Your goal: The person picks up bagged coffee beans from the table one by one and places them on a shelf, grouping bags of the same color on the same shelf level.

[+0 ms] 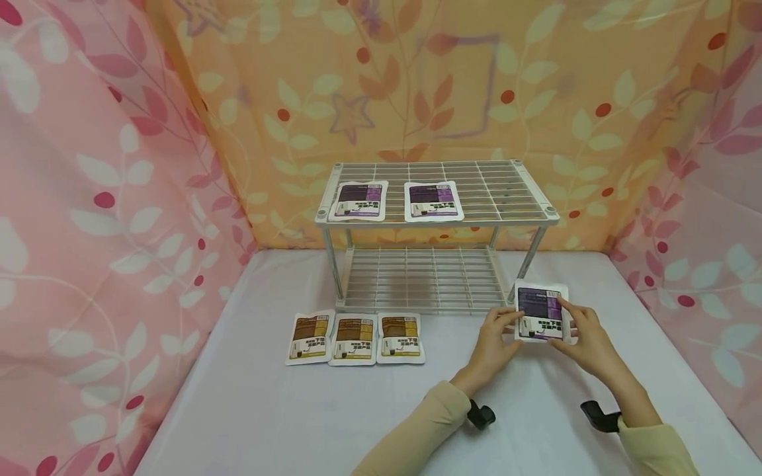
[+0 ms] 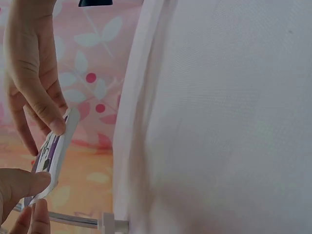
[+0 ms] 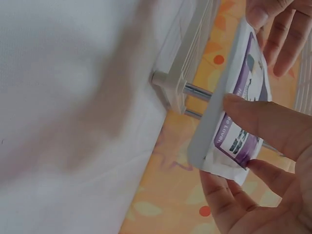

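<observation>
Holding a purple-labelled sachet (image 1: 540, 313) between both hands, from the head view: left hand (image 1: 494, 344) pinching its left edge, right hand (image 1: 586, 340) curled round its right edge with a finger across the top, label tilted up toward the face as if for reading. Lifted just off the white tablecloth (image 1: 268, 410), just beside the right front leg of the white wire rack (image 1: 437, 218). Two matching purple sachets (image 1: 359, 200) (image 1: 434, 201) lying flat on the rack's top shelf; lower shelf bare. Three brown-labelled sachets (image 1: 354, 338) in a row before the rack's left half, well apart from the hands. That near rack leg standing closest in the way.

From the left wrist: sachet (image 2: 51, 156) seen edge-on, thumb (image 2: 22, 183) below, fingers of the other hand (image 2: 34, 102) on its upper edge.

From the right wrist: sachet (image 3: 239, 112) gripped between thumb (image 3: 263, 124) and fingers, rack foot (image 3: 170, 85) close behind on the cloth.
</observation>
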`<state>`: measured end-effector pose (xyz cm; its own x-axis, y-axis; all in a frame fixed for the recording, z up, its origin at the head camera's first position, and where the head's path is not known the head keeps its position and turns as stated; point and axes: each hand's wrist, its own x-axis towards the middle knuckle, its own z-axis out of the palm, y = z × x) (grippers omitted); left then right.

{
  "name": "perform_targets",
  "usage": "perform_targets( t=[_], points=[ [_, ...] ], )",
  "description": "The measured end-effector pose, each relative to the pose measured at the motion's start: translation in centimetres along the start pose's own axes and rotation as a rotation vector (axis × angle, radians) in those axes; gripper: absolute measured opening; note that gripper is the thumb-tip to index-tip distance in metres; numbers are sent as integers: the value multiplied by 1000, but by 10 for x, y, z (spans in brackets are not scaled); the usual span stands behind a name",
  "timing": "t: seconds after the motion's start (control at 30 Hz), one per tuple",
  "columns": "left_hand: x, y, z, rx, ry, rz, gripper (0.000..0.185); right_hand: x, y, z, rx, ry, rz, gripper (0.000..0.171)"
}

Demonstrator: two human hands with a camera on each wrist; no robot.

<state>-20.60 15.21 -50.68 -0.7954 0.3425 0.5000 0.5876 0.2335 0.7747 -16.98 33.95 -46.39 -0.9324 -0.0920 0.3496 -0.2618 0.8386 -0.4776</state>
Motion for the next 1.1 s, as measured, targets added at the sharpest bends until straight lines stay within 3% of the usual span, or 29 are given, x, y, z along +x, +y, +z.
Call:
perform_targets(
  t=[0.57, 0.93, 1.1],
  points=[
    [8, 8, -29, 166, 22, 120, 62, 14, -18, 6, 3, 196, -97, 87],
    [17, 14, -47, 226, 47, 195, 60, 26, -32, 3, 50, 278, -158, 94],
    [22, 17, -54, 250, 50, 226, 59, 32, -38, 0, 23, 321, -197, 98]
  ],
)
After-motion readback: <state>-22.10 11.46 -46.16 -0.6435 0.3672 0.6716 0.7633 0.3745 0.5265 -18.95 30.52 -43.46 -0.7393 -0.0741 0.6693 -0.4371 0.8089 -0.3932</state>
